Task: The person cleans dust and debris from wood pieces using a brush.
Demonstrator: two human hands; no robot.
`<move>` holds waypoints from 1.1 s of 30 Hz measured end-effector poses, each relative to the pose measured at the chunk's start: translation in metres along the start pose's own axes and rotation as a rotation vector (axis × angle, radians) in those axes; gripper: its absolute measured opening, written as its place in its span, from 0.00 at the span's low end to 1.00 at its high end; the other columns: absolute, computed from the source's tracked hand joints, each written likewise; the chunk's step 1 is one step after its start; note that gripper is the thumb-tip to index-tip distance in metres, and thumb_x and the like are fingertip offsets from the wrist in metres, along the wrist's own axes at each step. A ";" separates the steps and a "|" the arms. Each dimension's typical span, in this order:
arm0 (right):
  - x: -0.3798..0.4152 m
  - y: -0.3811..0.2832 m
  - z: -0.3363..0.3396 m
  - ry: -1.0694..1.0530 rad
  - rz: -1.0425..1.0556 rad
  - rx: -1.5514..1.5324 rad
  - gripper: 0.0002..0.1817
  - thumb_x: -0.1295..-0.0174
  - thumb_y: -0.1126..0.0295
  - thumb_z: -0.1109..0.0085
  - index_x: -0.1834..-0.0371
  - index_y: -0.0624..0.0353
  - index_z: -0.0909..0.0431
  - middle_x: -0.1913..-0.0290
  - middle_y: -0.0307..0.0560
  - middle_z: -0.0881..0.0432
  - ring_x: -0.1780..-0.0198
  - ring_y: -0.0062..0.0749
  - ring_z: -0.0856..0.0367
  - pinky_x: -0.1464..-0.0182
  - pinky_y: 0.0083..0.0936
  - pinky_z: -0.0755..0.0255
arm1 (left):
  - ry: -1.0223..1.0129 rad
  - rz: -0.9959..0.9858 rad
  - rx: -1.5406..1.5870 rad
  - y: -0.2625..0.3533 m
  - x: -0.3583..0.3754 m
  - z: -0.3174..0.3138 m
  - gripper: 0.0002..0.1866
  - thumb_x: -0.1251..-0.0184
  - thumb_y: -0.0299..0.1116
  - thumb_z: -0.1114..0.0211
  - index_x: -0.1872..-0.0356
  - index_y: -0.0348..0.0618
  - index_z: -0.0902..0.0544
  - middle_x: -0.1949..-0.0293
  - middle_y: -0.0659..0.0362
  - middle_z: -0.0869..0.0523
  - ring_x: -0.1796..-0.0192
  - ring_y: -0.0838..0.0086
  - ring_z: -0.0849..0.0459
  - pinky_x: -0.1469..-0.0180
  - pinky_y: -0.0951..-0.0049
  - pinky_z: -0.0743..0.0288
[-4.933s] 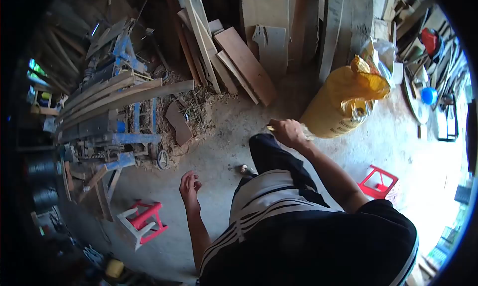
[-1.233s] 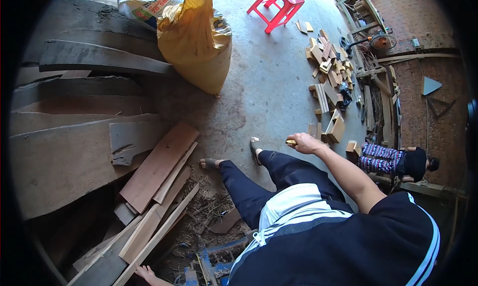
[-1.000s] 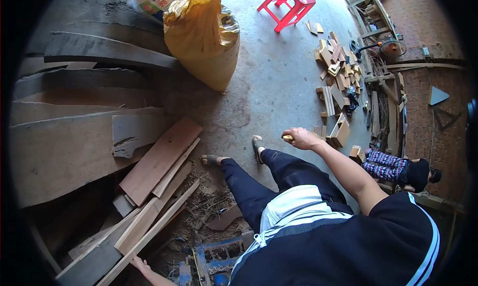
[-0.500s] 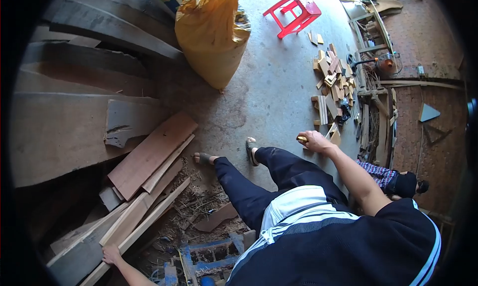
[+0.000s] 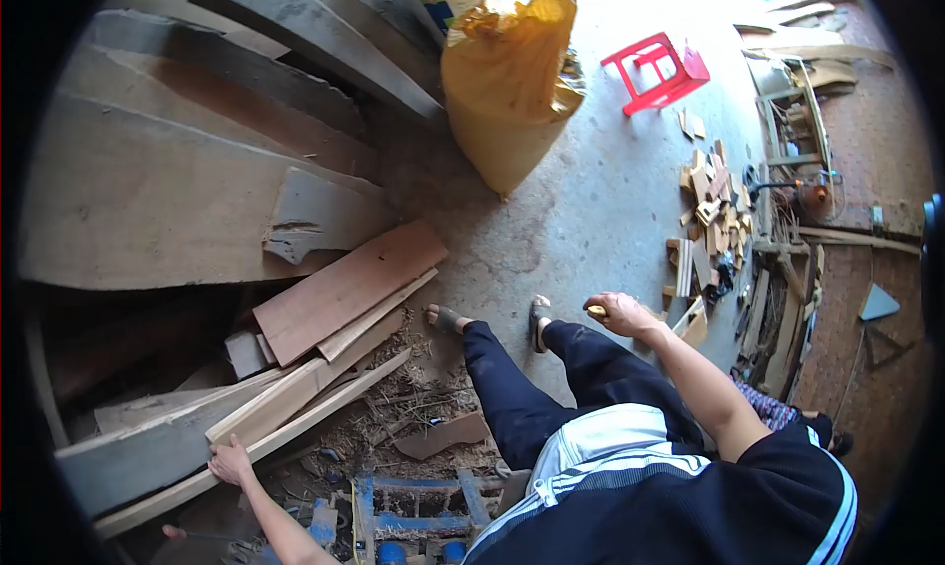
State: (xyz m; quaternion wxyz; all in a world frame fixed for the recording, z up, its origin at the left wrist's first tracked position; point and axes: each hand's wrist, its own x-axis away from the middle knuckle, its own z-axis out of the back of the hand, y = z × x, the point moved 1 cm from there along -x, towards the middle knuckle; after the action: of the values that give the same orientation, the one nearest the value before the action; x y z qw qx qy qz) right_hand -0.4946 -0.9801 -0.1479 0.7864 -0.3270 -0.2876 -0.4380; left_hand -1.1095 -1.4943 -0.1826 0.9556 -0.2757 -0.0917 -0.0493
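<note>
My left hand (image 5: 231, 462) is on the stack of boards at lower left, its fingers closed over a long pale wooden strip (image 5: 325, 406) beside the end of a shorter board (image 5: 271, 405). A wide reddish plank (image 5: 349, 291) lies higher on the same stack. Out in front of my right thigh, my right hand (image 5: 627, 317) is closed around a small yellow object (image 5: 597, 311). Most of that object is hidden in the fingers, and I cannot tell its kind.
Large slabs (image 5: 167, 181) fill the left side. A yellow sack (image 5: 507, 93) and a red stool (image 5: 658, 71) stand ahead. Wood offcuts (image 5: 714, 206) are heaped at right. A blue metal frame (image 5: 423, 496) sits among shavings below. Behind my right arm, a person (image 5: 773, 405) is partly visible.
My view has turned, so the surroundings appear farther right. My left hand stays at the boards, and my right hand still holds the small yellow object. The person at right is more hidden.
</note>
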 end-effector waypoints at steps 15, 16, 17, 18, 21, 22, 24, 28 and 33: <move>-0.022 -0.042 0.000 -0.116 0.085 0.157 0.12 0.34 0.63 0.41 0.53 0.53 0.16 0.59 0.61 0.15 0.54 0.60 0.17 0.52 0.47 0.24 | 0.349 0.003 0.525 0.023 0.010 0.015 0.30 0.38 0.44 0.33 0.37 0.41 0.25 0.39 0.47 0.20 0.33 0.53 0.26 0.33 0.55 0.33; -0.026 -0.044 0.000 -0.127 0.111 0.207 0.12 0.34 0.64 0.42 0.52 0.53 0.16 0.61 0.60 0.14 0.56 0.58 0.16 0.54 0.44 0.23 | 0.394 -0.011 0.526 0.023 0.012 0.006 0.30 0.37 0.43 0.33 0.36 0.42 0.26 0.38 0.47 0.22 0.33 0.53 0.27 0.33 0.54 0.33; -0.030 -0.052 0.007 -0.133 0.139 0.258 0.12 0.33 0.64 0.43 0.51 0.53 0.16 0.63 0.59 0.14 0.59 0.55 0.15 0.55 0.42 0.23 | 0.442 -0.022 0.530 0.024 0.018 0.003 0.30 0.36 0.43 0.34 0.34 0.43 0.27 0.36 0.48 0.23 0.32 0.54 0.28 0.33 0.54 0.33; -0.033 -0.059 0.012 -0.107 0.154 0.253 0.12 0.33 0.64 0.43 0.51 0.53 0.16 0.65 0.59 0.14 0.59 0.56 0.15 0.56 0.42 0.23 | 0.362 0.009 0.636 0.022 0.027 0.005 0.32 0.36 0.41 0.34 0.32 0.43 0.29 0.32 0.49 0.26 0.30 0.54 0.29 0.32 0.54 0.34; -0.040 -0.092 0.025 -0.088 0.173 0.217 0.11 0.32 0.63 0.43 0.51 0.52 0.17 0.58 0.62 0.15 0.52 0.61 0.18 0.50 0.46 0.25 | 0.397 0.026 0.735 0.023 0.024 -0.008 0.34 0.36 0.40 0.33 0.30 0.42 0.32 0.30 0.49 0.29 0.30 0.55 0.30 0.32 0.55 0.34; -0.043 -0.102 0.029 -0.086 0.204 0.198 0.11 0.31 0.64 0.44 0.51 0.52 0.17 0.57 0.61 0.16 0.52 0.61 0.18 0.49 0.45 0.25 | 0.411 0.002 0.789 0.024 0.023 -0.010 0.36 0.38 0.39 0.31 0.30 0.42 0.32 0.32 0.49 0.29 0.30 0.54 0.31 0.31 0.55 0.33; -0.050 -0.122 0.031 -0.075 0.243 0.224 0.11 0.32 0.64 0.44 0.51 0.52 0.17 0.57 0.61 0.16 0.52 0.60 0.18 0.49 0.45 0.25 | 0.414 0.003 0.773 0.024 0.015 -0.014 0.36 0.39 0.39 0.31 0.30 0.41 0.33 0.32 0.49 0.29 0.30 0.53 0.31 0.31 0.55 0.34; -0.058 -0.134 0.032 -0.062 0.353 0.250 0.11 0.32 0.66 0.42 0.50 0.53 0.18 0.57 0.60 0.15 0.53 0.56 0.17 0.50 0.40 0.25 | 0.382 -0.007 0.779 0.025 0.014 -0.023 0.41 0.40 0.39 0.30 0.26 0.44 0.38 0.30 0.49 0.34 0.30 0.51 0.33 0.30 0.55 0.35; -0.048 -0.126 0.038 -0.073 0.330 0.220 0.11 0.32 0.67 0.42 0.50 0.53 0.18 0.56 0.60 0.16 0.53 0.55 0.17 0.50 0.40 0.25 | 0.408 -0.012 0.826 0.031 0.012 -0.028 0.47 0.43 0.39 0.27 0.24 0.48 0.44 0.29 0.48 0.39 0.27 0.51 0.37 0.30 0.48 0.38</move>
State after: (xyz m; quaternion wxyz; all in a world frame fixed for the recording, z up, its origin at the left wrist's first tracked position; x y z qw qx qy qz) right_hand -0.6330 -0.9775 -0.1269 0.8676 -0.2976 -0.3043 -0.2570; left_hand -1.0891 -1.4832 -0.2195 0.9836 0.1443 0.0850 -0.0675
